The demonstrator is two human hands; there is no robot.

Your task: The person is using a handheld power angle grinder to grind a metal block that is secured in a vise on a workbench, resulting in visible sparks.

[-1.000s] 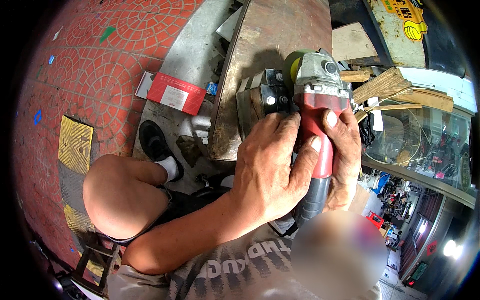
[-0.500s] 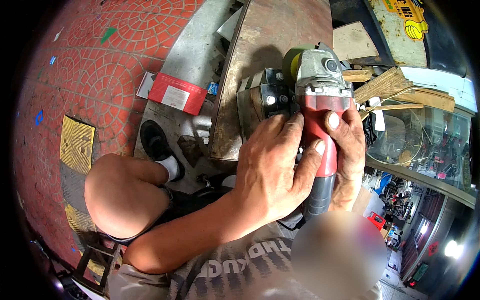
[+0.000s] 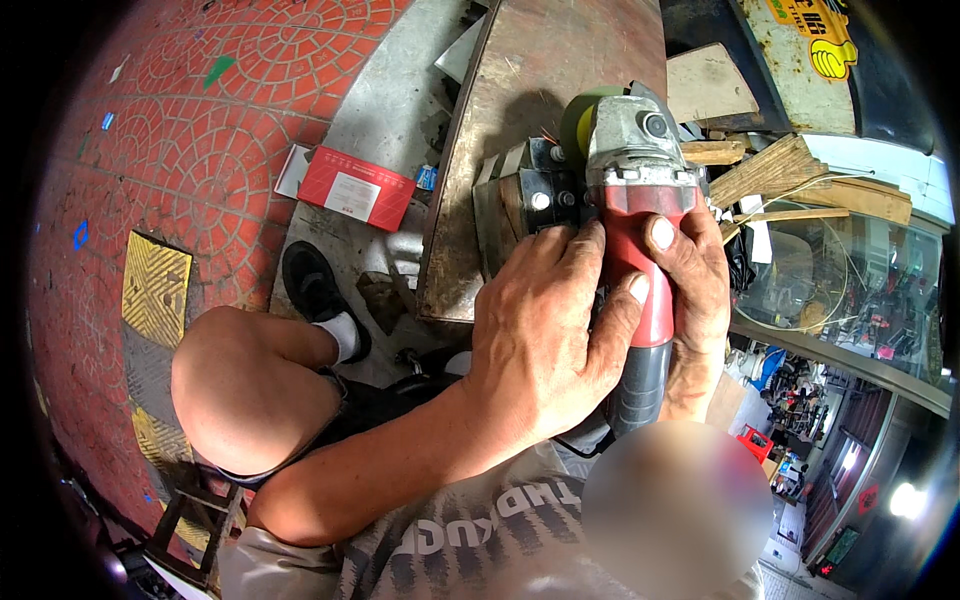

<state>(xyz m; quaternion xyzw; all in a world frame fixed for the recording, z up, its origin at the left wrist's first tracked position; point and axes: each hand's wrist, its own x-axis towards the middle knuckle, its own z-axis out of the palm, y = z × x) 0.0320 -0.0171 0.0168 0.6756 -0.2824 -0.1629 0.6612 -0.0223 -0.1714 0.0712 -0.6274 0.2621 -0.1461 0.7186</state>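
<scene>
A red angle grinder [image 3: 650, 235] with a grey metal head lies between my two hands, its dark rear end toward me. My right hand [image 3: 697, 290] is wrapped round its right side, thumb on top of the body. My left hand [image 3: 540, 330] closes on it from the left, its thumb along the red housing; the undersides of the fingers are hidden. The grinder's yellowish disc [image 3: 585, 125] meets a black metal piece [image 3: 545, 185] with bolts and a wooden part, and thin orange sparks show there. That piece rests on a worn bench [image 3: 535, 60].
Wood offcuts [image 3: 790, 170] and a glass-topped case [image 3: 850, 280] stand to the right. A red box [image 3: 357, 188] lies on the floor left of the bench. My bent knee [image 3: 250, 390] and black shoe [image 3: 310, 280] are at the left, above red patterned paving [image 3: 200, 140].
The grinder's head has shifted slightly left and up. Small sparks now show beside the disc, where none showed before. Both hands keep their hold.
</scene>
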